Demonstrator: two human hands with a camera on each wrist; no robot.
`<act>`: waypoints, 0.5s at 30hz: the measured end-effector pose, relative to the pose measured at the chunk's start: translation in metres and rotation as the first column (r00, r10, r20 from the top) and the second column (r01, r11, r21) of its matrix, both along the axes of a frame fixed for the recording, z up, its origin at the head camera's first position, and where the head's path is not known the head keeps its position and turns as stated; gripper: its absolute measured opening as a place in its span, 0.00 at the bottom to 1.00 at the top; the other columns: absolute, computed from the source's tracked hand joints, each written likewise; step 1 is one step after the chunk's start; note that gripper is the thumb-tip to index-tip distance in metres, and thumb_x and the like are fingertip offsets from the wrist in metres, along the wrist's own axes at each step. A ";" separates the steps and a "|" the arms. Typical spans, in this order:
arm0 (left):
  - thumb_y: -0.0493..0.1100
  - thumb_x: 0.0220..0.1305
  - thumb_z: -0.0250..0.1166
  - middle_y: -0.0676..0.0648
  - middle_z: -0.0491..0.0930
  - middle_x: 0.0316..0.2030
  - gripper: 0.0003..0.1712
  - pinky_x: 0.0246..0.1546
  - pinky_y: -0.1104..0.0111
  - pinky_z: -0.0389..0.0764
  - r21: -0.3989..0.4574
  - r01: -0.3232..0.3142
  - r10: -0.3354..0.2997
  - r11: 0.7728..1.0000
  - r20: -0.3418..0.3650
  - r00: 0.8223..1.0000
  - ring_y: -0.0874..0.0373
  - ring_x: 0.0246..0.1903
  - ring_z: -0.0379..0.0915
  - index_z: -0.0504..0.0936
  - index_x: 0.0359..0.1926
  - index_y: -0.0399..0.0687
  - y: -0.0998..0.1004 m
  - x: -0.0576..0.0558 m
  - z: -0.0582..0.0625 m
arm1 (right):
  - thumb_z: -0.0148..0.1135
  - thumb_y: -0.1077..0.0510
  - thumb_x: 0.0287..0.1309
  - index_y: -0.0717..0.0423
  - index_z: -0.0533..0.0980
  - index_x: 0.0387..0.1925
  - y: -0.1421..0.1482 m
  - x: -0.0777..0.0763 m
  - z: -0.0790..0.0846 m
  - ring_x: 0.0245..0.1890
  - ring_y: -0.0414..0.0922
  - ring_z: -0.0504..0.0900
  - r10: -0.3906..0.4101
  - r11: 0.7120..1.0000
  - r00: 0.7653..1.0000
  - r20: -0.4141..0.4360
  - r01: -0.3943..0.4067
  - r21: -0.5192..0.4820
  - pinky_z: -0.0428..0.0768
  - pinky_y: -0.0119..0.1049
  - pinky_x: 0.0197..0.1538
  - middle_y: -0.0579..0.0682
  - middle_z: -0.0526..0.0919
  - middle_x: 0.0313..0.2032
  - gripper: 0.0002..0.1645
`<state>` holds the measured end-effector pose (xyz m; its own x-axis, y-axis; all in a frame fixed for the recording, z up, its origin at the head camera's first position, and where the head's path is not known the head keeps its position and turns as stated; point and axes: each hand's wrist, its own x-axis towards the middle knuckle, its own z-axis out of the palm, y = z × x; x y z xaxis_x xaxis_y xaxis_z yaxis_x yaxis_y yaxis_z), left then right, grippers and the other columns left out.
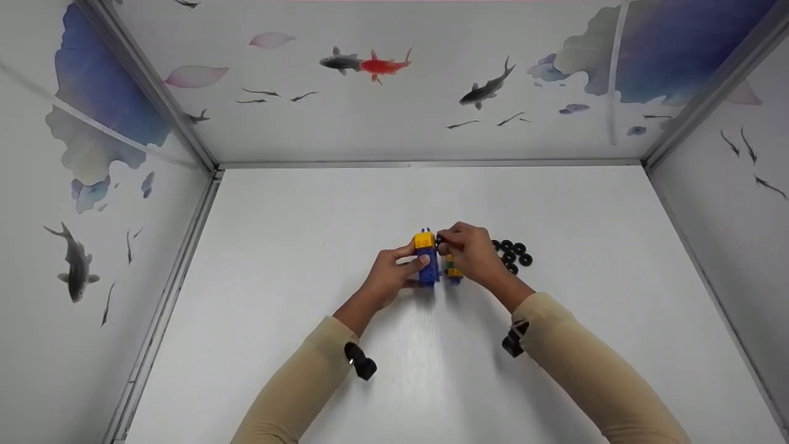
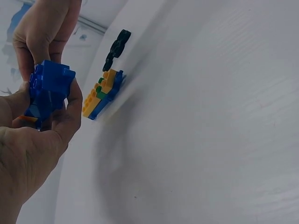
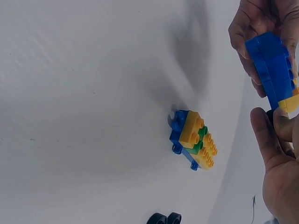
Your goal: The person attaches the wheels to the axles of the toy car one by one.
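A blue and yellow toy-brick vehicle is held up off the table by my left hand, thumb on one side and fingers round the other. At its yellow end, my right hand pinches a small black wheel against the vehicle's side. In the right wrist view the wheel is mostly hidden by the thumb and fingers. A second brick vehicle, yellow and green on a blue base, stands on the table below the right hand.
Several loose black wheels lie in a cluster on the white table, just right of the right hand. Printed wall panels enclose the table at the back and both sides.
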<state>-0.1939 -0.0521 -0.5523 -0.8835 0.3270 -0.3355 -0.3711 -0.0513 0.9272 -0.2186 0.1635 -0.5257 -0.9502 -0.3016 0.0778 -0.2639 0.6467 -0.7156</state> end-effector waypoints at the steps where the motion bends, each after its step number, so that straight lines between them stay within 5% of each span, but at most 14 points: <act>1: 0.46 0.80 0.68 0.40 0.70 0.81 0.34 0.61 0.52 0.91 -0.004 0.004 -0.004 1.000 -0.003 1.000 0.40 0.69 0.82 0.71 0.82 0.51 0.000 0.000 0.000 | 0.65 0.67 0.78 0.65 0.85 0.65 0.000 0.000 0.001 0.48 0.51 0.92 0.005 1.000 1.000 -0.009 -0.005 0.007 0.93 0.47 0.55 0.58 0.87 0.48 0.19; 15: 0.46 0.82 0.67 0.40 0.73 0.78 0.36 0.63 0.49 0.90 0.013 0.042 -0.042 0.999 0.001 0.999 0.41 0.70 0.79 0.68 0.84 0.51 -0.008 -0.002 0.000 | 0.64 0.67 0.78 0.67 0.83 0.65 -0.001 0.000 -0.001 0.46 0.51 0.93 0.074 0.997 0.996 -0.048 -0.074 0.009 0.94 0.46 0.52 0.60 0.87 0.47 0.19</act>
<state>-0.1962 -0.0605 -0.5524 -0.8686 0.3681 -0.3317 -0.3741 -0.0481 0.9261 -0.2181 0.1629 -0.5269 -0.9205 -0.3717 0.1207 -0.3454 0.6293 -0.6962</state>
